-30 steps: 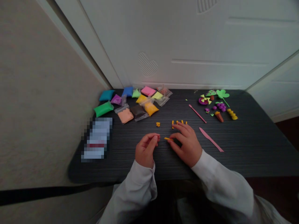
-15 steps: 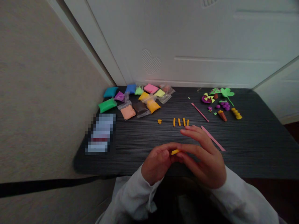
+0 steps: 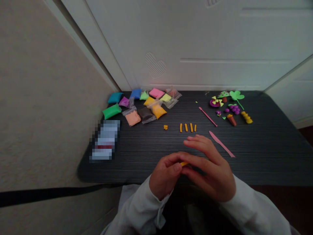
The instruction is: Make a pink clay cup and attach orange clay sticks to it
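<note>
A small stick of yellow-orange modelling clay (image 3: 184,163) is pinched between my two hands above the front edge of the table. My left hand (image 3: 164,174) is closed, its thumb and forefinger on the left end of the stick. Thumb and forefinger of my right hand (image 3: 211,174) grip the other end, which they partly hide; its other fingers reach forward. Beyond my hands lie several short yellow clay sticks (image 3: 186,127) in a row, and left of them a little yellow clay lump (image 3: 165,127). A pink plastic clay knife (image 3: 221,143) rests to the right of my right hand.
Bags of coloured clay (image 3: 146,115) cover the table's back left. Finished clay figures, including purple grapes (image 3: 234,109) and a green clover (image 3: 236,95), stand back right near a thin pink tool (image 3: 207,116). A blurred-out flat device (image 3: 105,140) lies on the left.
My left thumb has moved over the clay stick, so less of it shows. My right hand has shifted slightly left. The whole view has moved a little; the things on the table lie as before.
</note>
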The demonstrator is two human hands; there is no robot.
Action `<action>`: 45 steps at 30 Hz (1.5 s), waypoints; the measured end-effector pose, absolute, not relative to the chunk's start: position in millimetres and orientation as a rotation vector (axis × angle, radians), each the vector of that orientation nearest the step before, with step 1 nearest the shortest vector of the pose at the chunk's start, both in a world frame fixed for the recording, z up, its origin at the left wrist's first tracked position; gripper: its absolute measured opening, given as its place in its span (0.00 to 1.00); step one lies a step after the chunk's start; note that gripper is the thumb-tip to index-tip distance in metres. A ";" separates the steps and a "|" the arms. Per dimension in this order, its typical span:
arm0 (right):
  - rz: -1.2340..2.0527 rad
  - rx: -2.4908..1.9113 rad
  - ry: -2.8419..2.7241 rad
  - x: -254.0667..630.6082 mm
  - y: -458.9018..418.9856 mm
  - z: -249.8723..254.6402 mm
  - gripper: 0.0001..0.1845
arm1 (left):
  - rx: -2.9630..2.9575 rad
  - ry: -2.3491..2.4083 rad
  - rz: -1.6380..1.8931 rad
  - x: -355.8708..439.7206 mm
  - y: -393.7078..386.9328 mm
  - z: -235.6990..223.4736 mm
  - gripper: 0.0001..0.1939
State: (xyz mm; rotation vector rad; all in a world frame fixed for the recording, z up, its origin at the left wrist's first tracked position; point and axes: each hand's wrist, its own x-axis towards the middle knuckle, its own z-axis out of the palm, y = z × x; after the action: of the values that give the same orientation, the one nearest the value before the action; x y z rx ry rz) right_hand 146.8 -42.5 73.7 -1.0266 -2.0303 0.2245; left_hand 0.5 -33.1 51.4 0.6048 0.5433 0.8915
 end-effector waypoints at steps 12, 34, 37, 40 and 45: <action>0.237 -1.027 -2.037 142.7 -44.4 84.6 0.10 | 0.649 0.585 0.968 -4.4 -32.9 50.2 0.15; 0.154 -1.040 -2.094 140.8 -45.0 83.4 0.10 | 0.592 0.606 1.032 -2.0 -34.7 52.0 0.12; 0.165 -1.035 -2.092 140.5 -45.0 83.6 0.10 | 0.626 0.615 1.038 -0.9 -35.2 51.0 0.11; 0.183 -1.051 -2.080 141.5 -44.5 83.5 0.09 | 0.685 0.645 1.088 -1.6 -34.6 46.7 0.11; 0.269 -1.056 -2.073 145.5 -42.9 81.9 0.10 | 1.109 0.695 1.291 -15.6 -29.1 39.5 0.12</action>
State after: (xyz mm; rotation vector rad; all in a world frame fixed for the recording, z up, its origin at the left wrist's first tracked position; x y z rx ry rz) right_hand 145.5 -42.9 81.9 -1.0563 -2.0734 0.2688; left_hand -15.6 -29.1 39.5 1.1088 0.6945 1.2907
